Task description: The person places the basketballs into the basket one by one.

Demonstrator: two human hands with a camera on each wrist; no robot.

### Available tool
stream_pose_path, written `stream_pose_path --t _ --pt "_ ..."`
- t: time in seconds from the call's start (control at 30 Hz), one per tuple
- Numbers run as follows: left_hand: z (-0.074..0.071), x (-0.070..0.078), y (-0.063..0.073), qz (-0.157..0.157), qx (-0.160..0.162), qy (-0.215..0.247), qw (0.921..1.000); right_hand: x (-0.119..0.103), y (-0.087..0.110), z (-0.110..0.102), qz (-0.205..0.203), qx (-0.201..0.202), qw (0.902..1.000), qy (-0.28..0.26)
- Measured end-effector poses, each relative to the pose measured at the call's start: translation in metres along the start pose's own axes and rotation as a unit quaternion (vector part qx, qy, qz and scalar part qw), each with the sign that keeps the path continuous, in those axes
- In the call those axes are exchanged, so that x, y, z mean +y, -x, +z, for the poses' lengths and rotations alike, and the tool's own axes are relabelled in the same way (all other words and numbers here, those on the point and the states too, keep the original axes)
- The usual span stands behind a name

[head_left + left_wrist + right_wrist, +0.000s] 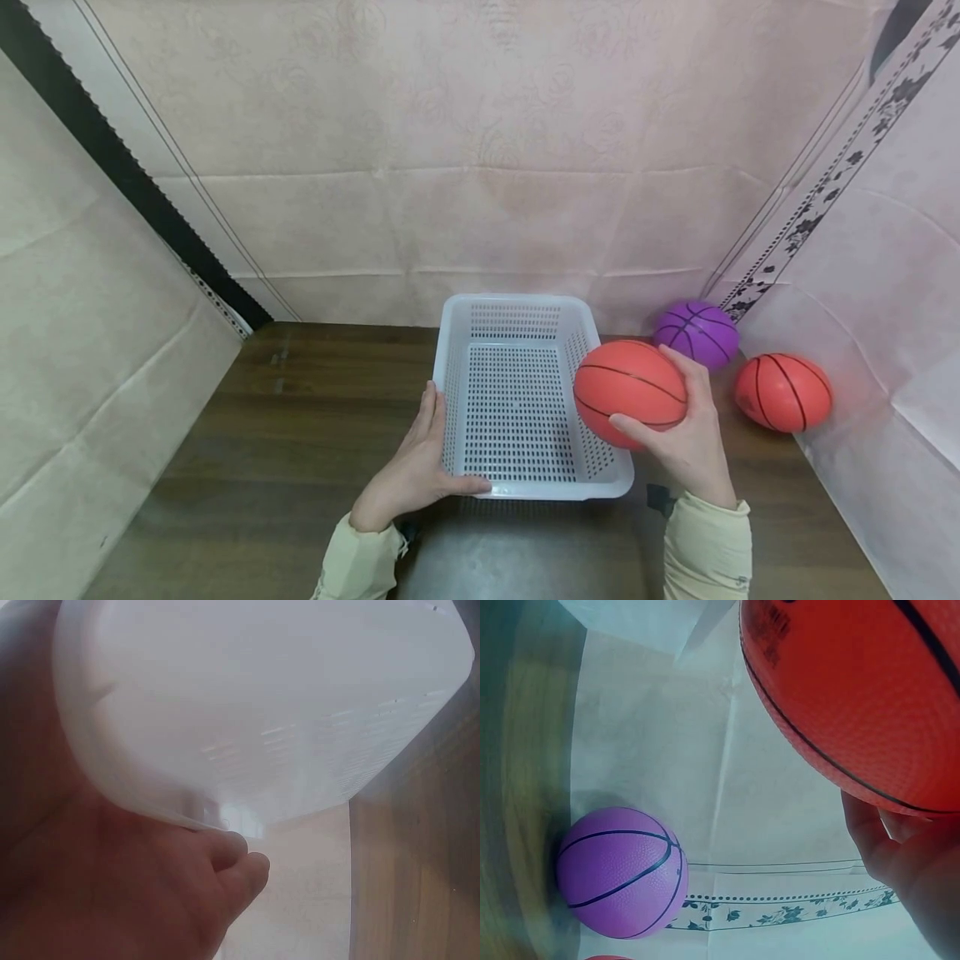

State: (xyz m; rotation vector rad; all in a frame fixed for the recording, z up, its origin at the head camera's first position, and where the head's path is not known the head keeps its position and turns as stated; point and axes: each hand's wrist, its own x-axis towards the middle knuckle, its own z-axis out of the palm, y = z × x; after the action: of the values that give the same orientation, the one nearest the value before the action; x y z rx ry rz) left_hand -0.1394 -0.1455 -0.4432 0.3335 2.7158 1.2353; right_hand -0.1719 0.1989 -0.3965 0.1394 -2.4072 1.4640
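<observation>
One red ball (628, 385) over the white basket's (532, 490) right rim, gripped by our right hand (693, 446).
We have open tabletop (300, 475) left of the basket, two other balls (783, 393) right; our left hand (411, 477), fingers extended, touches its near-left corner.

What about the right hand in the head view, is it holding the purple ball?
No, the right hand grips a red ball, while the purple ball sits apart behind it.
</observation>
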Motion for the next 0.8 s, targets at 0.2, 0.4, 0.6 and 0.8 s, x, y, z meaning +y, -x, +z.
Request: stream_pose_path --t 0.2,0.4,0.6,0.8 --pt "0.0 0.001 0.0 -0.001 -0.001 -0.006 1.0 -0.004 0.001 0.003 0.005 -0.017 0.9996 -0.021" --pt "0.0 0.001 0.001 -0.003 0.001 -0.008 1.0 -0.007 0.002 0.007 0.007 -0.037 0.9989 -0.029" --pt "0.0 0.001 0.002 -0.007 0.001 -0.014 0.9999 -0.007 0.002 0.011 -0.008 -0.047 0.9985 -0.026" --pt "0.0 0.001 0.002 -0.004 0.001 -0.011 0.9999 -0.008 0.002 0.016 -0.016 -0.058 0.9977 -0.032"
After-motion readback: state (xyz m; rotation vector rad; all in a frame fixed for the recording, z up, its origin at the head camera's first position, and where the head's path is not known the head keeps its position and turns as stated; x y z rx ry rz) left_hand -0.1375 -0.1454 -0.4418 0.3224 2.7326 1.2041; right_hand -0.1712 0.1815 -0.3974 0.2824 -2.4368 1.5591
